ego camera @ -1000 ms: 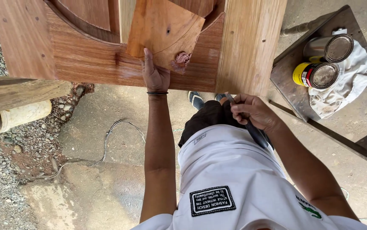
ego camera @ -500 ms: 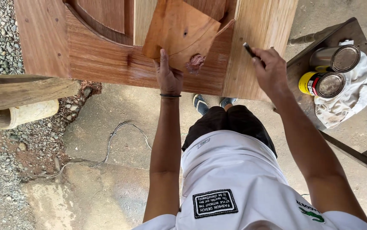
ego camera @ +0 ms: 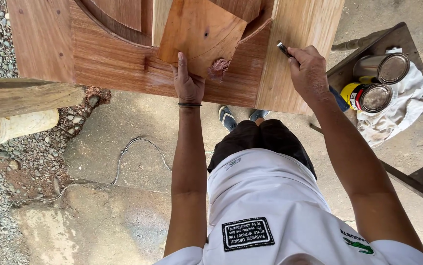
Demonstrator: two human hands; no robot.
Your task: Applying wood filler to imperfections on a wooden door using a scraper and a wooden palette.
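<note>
A large reddish-brown wooden door panel (ego camera: 98, 59) lies flat before me at the top of the view. My left hand (ego camera: 188, 83) presses a loose board (ego camera: 199, 32) against it, thumb and fingers gripping the board's lower edge beside a lump of brown putty (ego camera: 217, 68). My right hand (ego camera: 308, 71) is closed around a slim tool with a blue handle (ego camera: 338, 99); its dark metal tip (ego camera: 283, 48) touches the lighter right stile of the door (ego camera: 300, 29).
Two round tins (ego camera: 374, 97) (ego camera: 392, 67) and a white rag (ego camera: 398, 118) rest on a small wooden stand (ego camera: 368, 41) at the right. A log and pipe (ego camera: 15, 125) lie left, gravel around. A cable (ego camera: 123, 157) runs over the concrete floor.
My right hand rose from near my waist to the door's right stile with the tool. My left hand slid slightly right along the board's edge.
</note>
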